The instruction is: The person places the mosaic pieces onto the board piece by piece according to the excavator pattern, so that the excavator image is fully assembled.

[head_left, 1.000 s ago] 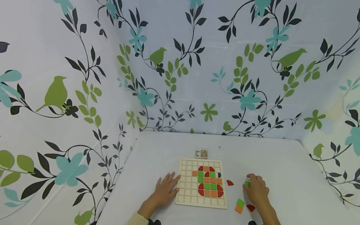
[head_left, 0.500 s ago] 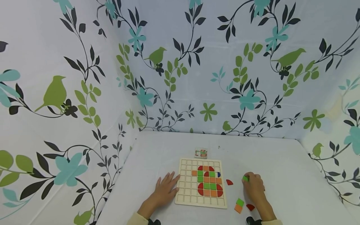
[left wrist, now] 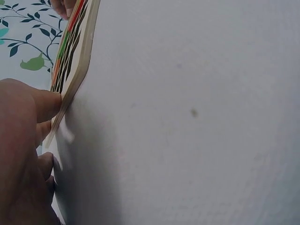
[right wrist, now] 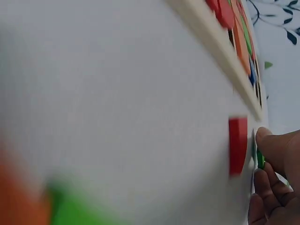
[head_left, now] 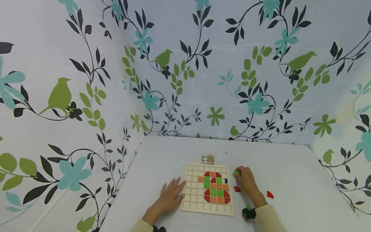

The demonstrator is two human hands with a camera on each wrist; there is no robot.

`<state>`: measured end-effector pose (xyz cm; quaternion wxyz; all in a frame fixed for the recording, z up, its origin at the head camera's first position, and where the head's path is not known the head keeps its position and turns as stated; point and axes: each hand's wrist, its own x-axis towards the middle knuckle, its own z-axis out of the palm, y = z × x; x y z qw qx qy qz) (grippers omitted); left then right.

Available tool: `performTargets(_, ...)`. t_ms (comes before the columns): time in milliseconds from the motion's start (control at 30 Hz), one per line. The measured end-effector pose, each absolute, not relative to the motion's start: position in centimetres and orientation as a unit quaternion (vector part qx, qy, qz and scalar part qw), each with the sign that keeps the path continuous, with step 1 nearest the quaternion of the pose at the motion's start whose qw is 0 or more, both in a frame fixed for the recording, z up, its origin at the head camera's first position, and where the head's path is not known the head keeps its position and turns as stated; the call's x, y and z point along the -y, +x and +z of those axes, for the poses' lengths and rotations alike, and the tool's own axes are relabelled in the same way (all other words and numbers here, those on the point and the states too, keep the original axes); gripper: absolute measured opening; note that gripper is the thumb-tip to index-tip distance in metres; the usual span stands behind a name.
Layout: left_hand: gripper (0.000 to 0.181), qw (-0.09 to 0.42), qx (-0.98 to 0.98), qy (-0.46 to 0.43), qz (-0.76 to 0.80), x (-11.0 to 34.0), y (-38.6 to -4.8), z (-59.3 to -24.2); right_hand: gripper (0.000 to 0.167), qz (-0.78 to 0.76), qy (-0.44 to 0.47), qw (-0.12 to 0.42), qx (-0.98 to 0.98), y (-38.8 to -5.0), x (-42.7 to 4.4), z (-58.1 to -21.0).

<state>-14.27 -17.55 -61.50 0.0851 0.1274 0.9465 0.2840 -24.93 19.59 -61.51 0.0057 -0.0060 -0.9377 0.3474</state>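
Note:
My right hand pinches a small green piece just off the right edge of a pale wooden grid board. In the right wrist view, the thumb and fingers close on the green piece, partly hidden by them. My left hand lies with spread fingers against the board's left edge; in the left wrist view, the thumb of the left hand touches the side of the board. Red, orange, green and blue pieces fill several cells on the board's right half.
One red piece lies between board and right hand. Another red piece is right of the forearm. Orange and green pieces sit partly hidden under the black wrist camera. A small pattern card stands behind the board.
My right hand has lifted the green piece and carried it left and away from me towards the board. A red piece now shows where that hand was. The left hand stays put.

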Motion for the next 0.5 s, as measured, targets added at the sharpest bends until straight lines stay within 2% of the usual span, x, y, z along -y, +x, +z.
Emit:
performTargets(200,0.061,0.083,-0.946,0.127,0.286,17.4,-14.2,-61.9,0.031,0.355,0.036,0.013,0.934,-25.3,-15.6,-60.9)
performTargets(500,0.06,0.082,-0.947,0.129,0.283,17.6,-14.3,-61.7,0.022,0.353,0.19,0.018,0.916,-24.2,-7.9,-59.9)
